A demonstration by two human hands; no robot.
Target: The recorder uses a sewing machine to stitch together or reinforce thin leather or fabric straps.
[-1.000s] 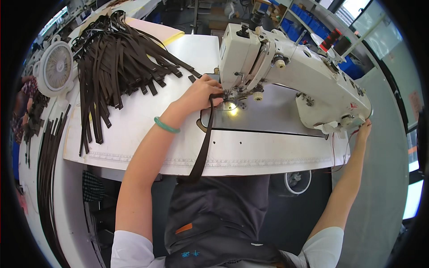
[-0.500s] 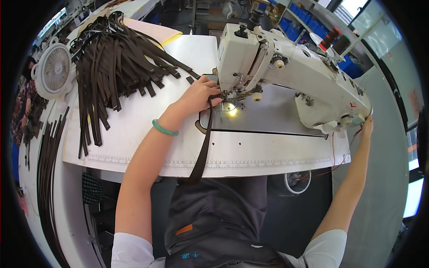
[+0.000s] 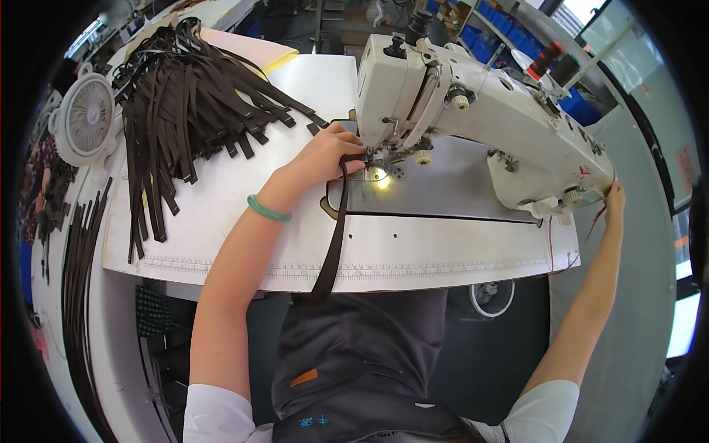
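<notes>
A dark brown strap (image 3: 334,244) has its upper end at the needle area (image 3: 378,158) of a sewing machine (image 3: 517,111); the rest runs down over the front edge of the table toward the wearer's lap. The left hand (image 3: 325,153) pinches that upper end between thumb and fingers, just beside the presser foot, whose exact contact with the strap is too small to make out. The right hand (image 3: 616,198) reaches to the far right end of the machine, fingertips against its rounded end; whether they grip or merely rest there is hidden. The step in hand appears to be placing the strap end for stitching, with the right hand perhaps at the handwheel; the next move would seem to call for holding the end flat and square while the needle comes down. The strap is flat, narrow and matt, like woven webbing. Around it lie a smooth, grey metal plate (image 3: 443,188) and a glossy white tabletop (image 3: 458,247) with a ruled scale along its front. Loose red thread (image 3: 595,221) dangles near the right hand. To the left, a thick, tangled heap of similar straps (image 3: 199,96) fans out, square-ended, beside a round white fan (image 3: 87,118) with a ribbed grille.
</notes>
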